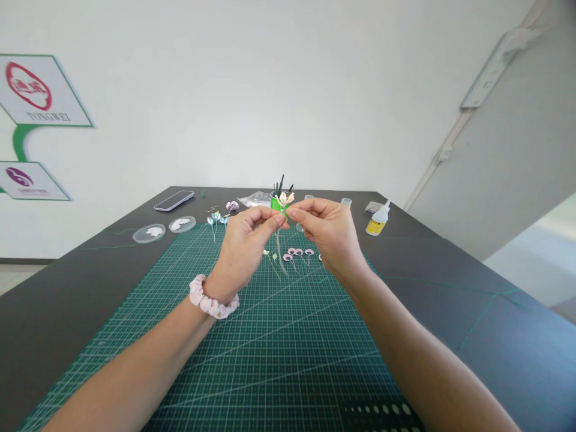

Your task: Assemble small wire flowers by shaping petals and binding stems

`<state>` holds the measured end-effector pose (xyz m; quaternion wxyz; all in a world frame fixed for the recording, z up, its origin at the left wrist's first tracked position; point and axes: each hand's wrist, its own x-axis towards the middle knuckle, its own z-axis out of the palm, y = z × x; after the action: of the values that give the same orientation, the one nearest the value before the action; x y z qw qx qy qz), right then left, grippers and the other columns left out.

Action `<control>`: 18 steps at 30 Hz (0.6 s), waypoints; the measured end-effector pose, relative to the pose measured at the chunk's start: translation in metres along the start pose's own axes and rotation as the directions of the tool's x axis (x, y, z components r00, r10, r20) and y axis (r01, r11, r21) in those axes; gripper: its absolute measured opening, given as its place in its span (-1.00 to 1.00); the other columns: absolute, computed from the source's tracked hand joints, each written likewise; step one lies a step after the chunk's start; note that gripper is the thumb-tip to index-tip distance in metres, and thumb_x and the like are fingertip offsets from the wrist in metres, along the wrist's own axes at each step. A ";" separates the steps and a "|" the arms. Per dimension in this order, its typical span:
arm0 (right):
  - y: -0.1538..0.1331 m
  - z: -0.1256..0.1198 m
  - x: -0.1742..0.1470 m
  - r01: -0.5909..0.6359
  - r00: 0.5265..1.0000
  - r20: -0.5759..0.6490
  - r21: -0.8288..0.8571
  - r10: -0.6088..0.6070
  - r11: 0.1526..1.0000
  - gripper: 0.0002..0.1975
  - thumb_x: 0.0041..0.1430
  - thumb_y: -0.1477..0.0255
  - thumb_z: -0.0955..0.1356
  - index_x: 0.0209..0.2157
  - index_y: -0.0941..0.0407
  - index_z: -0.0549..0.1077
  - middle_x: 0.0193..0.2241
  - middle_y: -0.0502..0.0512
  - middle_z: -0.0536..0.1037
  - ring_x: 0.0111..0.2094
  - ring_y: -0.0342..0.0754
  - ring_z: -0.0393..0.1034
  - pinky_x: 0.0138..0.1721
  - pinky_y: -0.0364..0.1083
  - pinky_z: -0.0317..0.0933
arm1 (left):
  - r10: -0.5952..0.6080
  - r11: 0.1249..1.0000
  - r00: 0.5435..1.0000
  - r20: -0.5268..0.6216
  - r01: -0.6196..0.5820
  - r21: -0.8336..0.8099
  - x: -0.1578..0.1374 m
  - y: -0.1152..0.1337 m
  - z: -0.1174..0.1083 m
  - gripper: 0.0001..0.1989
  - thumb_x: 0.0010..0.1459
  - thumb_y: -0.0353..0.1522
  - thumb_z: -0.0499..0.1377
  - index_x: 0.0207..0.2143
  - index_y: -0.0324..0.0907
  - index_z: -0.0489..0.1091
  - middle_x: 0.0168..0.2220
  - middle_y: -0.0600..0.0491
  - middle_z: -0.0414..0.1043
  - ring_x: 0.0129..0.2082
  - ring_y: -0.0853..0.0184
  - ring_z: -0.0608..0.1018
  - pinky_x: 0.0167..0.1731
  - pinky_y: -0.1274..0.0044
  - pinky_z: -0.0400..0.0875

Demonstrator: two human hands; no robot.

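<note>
Both hands meet above the far half of a green cutting mat [270, 348]. My left hand [249, 243] pinches the upper stem of a small pale artificial flower [285, 199], thumb against forefinger. From the other side my right hand [328, 231] is closed in a pinch at the same spot, just under the petals. Thin stem strands [279, 252] hang down below the fingers. Behind and beneath the hands lie pink looped petals [298, 253] on wires and a small leaf sprig [272, 257]. A scrunchie [213, 298] circles my left wrist.
Blue-leaved wire sprigs [216, 219] and a pink flower [232, 206] lie at left. Beyond are two shallow dishes [149, 233] with white pieces and a phone [174, 200]. A green tool cup [275, 203], plastic bag [256, 200] and glue bottle [378, 220] stand farther back.
</note>
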<state>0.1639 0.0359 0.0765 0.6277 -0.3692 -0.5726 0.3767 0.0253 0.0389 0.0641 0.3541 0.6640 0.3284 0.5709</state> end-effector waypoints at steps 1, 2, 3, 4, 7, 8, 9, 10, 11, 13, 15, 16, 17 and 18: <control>0.000 0.000 0.000 -0.005 1.000 -0.002 0.002 0.005 1.000 -0.92 -0.08 0.46 0.43 -0.59 0.13 0.51 -0.66 -0.04 0.44 -0.59 -0.22 0.25 -0.60 -0.16 0.07 | -0.004 1.000 1.000 0.003 0.004 -0.003 0.000 0.000 0.000 -0.85 0.14 -0.33 0.20 -0.48 -0.14 0.47 -0.42 0.08 0.53 -0.34 0.35 0.50 -0.19 0.46 0.36; -0.001 0.000 0.000 -0.012 1.000 -0.004 0.002 0.012 1.000 -0.92 -0.08 0.46 0.43 -0.59 0.13 0.51 -0.65 -0.04 0.45 -0.59 -0.22 0.26 -0.59 -0.16 0.08 | -0.008 1.000 1.000 0.007 0.008 -0.007 0.000 0.000 0.000 -0.85 0.14 -0.33 0.19 -0.48 -0.14 0.47 -0.42 0.07 0.53 -0.33 0.35 0.50 -0.19 0.45 0.36; -0.001 0.000 0.000 -0.018 1.000 -0.006 0.003 0.018 1.000 -0.92 -0.08 0.47 0.42 -0.59 0.13 0.51 -0.65 -0.04 0.45 -0.59 -0.21 0.26 -0.59 -0.15 0.09 | -0.011 1.000 1.000 0.011 0.011 -0.011 0.000 0.000 0.000 -0.85 0.14 -0.32 0.19 -0.48 -0.14 0.47 -0.42 0.07 0.53 -0.33 0.35 0.49 -0.18 0.45 0.36; -0.001 0.000 0.000 -0.023 1.000 -0.007 0.004 0.023 1.000 -0.92 -0.08 0.47 0.42 -0.60 0.13 0.51 -0.65 -0.04 0.46 -0.58 -0.21 0.27 -0.59 -0.15 0.10 | -0.015 1.000 1.000 0.014 0.015 -0.018 0.000 -0.001 0.001 -0.85 0.14 -0.32 0.19 -0.48 -0.14 0.47 -0.42 0.07 0.53 -0.33 0.35 0.49 -0.18 0.45 0.36; -0.001 0.000 0.000 -0.023 1.000 0.001 0.020 0.023 1.000 -0.92 -0.10 0.47 0.43 -0.60 0.12 0.51 -0.68 -0.05 0.45 -0.60 -0.22 0.26 -0.59 -0.16 0.11 | -0.030 0.998 0.999 0.030 0.032 -0.063 0.001 -0.001 0.002 -0.84 0.13 -0.32 0.19 -0.49 -0.13 0.48 -0.43 0.07 0.51 -0.33 0.35 0.47 -0.16 0.45 0.35; -0.001 0.000 0.001 -0.020 1.000 0.005 0.029 0.020 0.999 -0.93 -0.10 0.47 0.44 -0.60 0.13 0.51 -0.69 -0.06 0.44 -0.61 -0.23 0.25 -0.59 -0.16 0.11 | -0.038 0.995 0.998 0.041 0.041 -0.087 0.001 -0.001 0.003 -0.84 0.13 -0.33 0.19 -0.50 -0.13 0.48 -0.44 0.08 0.50 -0.33 0.36 0.47 -0.15 0.45 0.34; -0.001 -0.001 0.001 -0.018 1.000 0.010 0.037 0.017 0.999 -0.93 -0.10 0.47 0.44 -0.60 0.13 0.52 -0.69 -0.06 0.44 -0.62 -0.23 0.24 -0.59 -0.16 0.11 | -0.048 0.992 0.998 0.050 0.053 -0.113 0.001 -0.001 0.003 -0.84 0.12 -0.33 0.19 -0.50 -0.13 0.48 -0.44 0.08 0.50 -0.33 0.36 0.47 -0.15 0.45 0.34; -0.001 -0.001 0.001 -0.015 1.000 0.014 0.043 0.015 0.999 -0.93 -0.10 0.47 0.44 -0.60 0.13 0.52 -0.70 -0.07 0.44 -0.63 -0.24 0.24 -0.59 -0.16 0.11 | -0.058 0.989 0.996 0.062 0.066 -0.135 0.001 0.000 0.004 -0.84 0.12 -0.33 0.19 -0.51 -0.13 0.48 -0.45 0.08 0.49 -0.33 0.36 0.46 -0.14 0.45 0.34; -0.001 -0.001 0.001 -0.013 1.000 0.017 0.046 0.013 0.999 -0.93 -0.10 0.47 0.44 -0.59 0.13 0.52 -0.70 -0.07 0.44 -0.63 -0.24 0.24 -0.59 -0.16 0.11 | -0.068 0.985 0.995 0.074 0.078 -0.155 0.001 0.000 0.004 -0.84 0.12 -0.34 0.19 -0.51 -0.13 0.48 -0.46 0.08 0.49 -0.34 0.36 0.46 -0.13 0.44 0.34; 0.000 -0.002 0.000 -0.013 1.000 0.019 0.042 0.012 0.999 -0.93 -0.10 0.46 0.44 -0.59 0.13 0.52 -0.69 -0.06 0.45 -0.63 -0.24 0.25 -0.59 -0.16 0.12 | -0.083 0.978 0.992 0.094 0.099 -0.183 0.001 0.001 0.004 -0.83 0.12 -0.34 0.19 -0.51 -0.13 0.49 -0.47 0.09 0.48 -0.35 0.37 0.46 -0.12 0.44 0.33; 0.000 -0.002 0.000 -0.019 1.000 0.019 0.028 0.019 0.999 -0.92 -0.10 0.44 0.45 -0.58 0.13 0.52 -0.69 -0.05 0.45 -0.61 -0.22 0.27 -0.59 -0.15 0.12 | -0.093 0.973 0.990 0.104 0.113 -0.202 0.001 0.001 0.004 -0.83 0.12 -0.34 0.19 -0.52 -0.12 0.49 -0.48 0.10 0.48 -0.34 0.37 0.46 -0.11 0.44 0.33; 0.000 -0.002 0.000 -0.024 1.000 0.018 0.022 0.024 0.999 -0.91 -0.10 0.43 0.45 -0.58 0.13 0.52 -0.68 -0.05 0.45 -0.61 -0.21 0.28 -0.59 -0.15 0.12 | -0.098 0.971 0.989 0.108 0.119 -0.208 0.001 0.001 0.003 -0.83 0.12 -0.34 0.19 -0.52 -0.12 0.50 -0.48 0.10 0.48 -0.34 0.37 0.46 -0.10 0.44 0.33; 0.000 -0.002 0.000 -0.030 0.999 0.019 0.016 0.030 0.999 -0.91 -0.10 0.42 0.45 -0.58 0.13 0.51 -0.68 -0.05 0.45 -0.60 -0.21 0.29 -0.59 -0.15 0.12 | -0.103 0.969 0.988 0.110 0.125 -0.211 0.001 0.001 0.003 -0.83 0.12 -0.34 0.19 -0.52 -0.11 0.50 -0.47 0.10 0.48 -0.33 0.36 0.47 -0.10 0.44 0.33; 0.000 -0.003 0.000 -0.034 0.999 0.020 0.012 0.034 0.999 -0.91 -0.10 0.41 0.45 -0.58 0.12 0.51 -0.68 -0.04 0.45 -0.59 -0.20 0.29 -0.59 -0.15 0.12 | -0.109 0.969 0.988 0.112 0.131 -0.211 0.001 0.000 0.003 -0.84 0.11 -0.34 0.19 -0.51 -0.11 0.50 -0.47 0.09 0.49 -0.32 0.36 0.47 -0.09 0.44 0.34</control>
<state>0.1665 0.0357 0.0767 0.6178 -0.3712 -0.5700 0.3947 0.0286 0.0396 0.0649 0.4746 0.6275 0.2854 0.5473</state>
